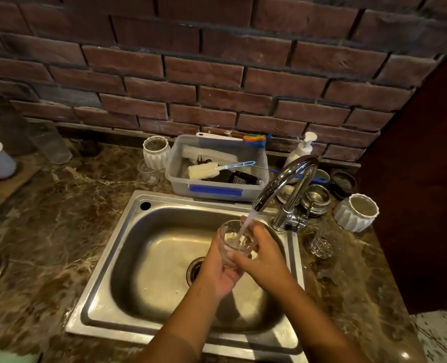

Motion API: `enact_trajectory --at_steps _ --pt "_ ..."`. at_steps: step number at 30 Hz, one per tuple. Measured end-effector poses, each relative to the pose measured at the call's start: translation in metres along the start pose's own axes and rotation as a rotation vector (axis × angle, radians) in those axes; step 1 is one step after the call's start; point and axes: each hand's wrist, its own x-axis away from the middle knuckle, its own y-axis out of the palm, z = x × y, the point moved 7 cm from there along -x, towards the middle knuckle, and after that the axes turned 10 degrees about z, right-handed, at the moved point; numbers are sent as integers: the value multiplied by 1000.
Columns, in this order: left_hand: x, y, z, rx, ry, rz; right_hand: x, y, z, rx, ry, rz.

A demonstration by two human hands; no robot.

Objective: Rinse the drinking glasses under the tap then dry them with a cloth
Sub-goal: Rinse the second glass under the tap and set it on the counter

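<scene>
One drinking glass (236, 241) sits lower centre of the frame over the sink (149, 260). Its long axis runs from the left hand (218, 275), curled round its base, up-right into the tap (285, 184) stream. The right hand (265, 260), nearer the tap, pinches its rim.

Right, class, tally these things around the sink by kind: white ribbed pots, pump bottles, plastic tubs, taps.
White ribbed pots: 2
Pump bottles: 1
Plastic tubs: 1
Taps: 1
Total: 5
</scene>
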Motion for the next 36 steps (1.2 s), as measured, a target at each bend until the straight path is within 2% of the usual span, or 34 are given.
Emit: enact_trajectory --at_steps 2,6,8,10,13,15,19,21,23,26,28,31,33,34,36 --pt "2 -1 -1 1 13 8 0 -1 7 -16 15 18" --pt "5 -8 8 -39 50 99 6 -4 9 185 -107 22" --pt "6 -11 15 -121 97 132 9 -1 12 234 -145 -17" --pt "7 -14 28 -270 213 170 11 7 18 203 -100 -105" --pt "13 -10 55 -573 448 230 15 18 25 54 50 -187" --pt "21 3 74 -731 607 226 17 25 26 -147 182 -197" --pt "34 26 91 -851 880 72 20 34 22 -577 478 -152" --pt "38 28 89 -793 965 1 15 33 11 -615 460 -148" --pt "35 21 83 -588 905 -27 8 27 -6 -439 280 -132" --pt "22 16 61 -265 583 -15 4 25 -23 7 -74 -121" --pt "15 11 48 -192 364 40 4 25 -24 246 -249 -169" --pt "5 -3 43 -266 106 90 6 26 -19 567 -504 -316" --pt "0 -9 44 -390 13 49 7 30 -6 682 -528 -367" --pt "-2 -10 46 -461 5 42 7 31 0 633 -486 -368" --pt "-5 -12 53 -567 83 123 11 34 10 322 -269 -351"
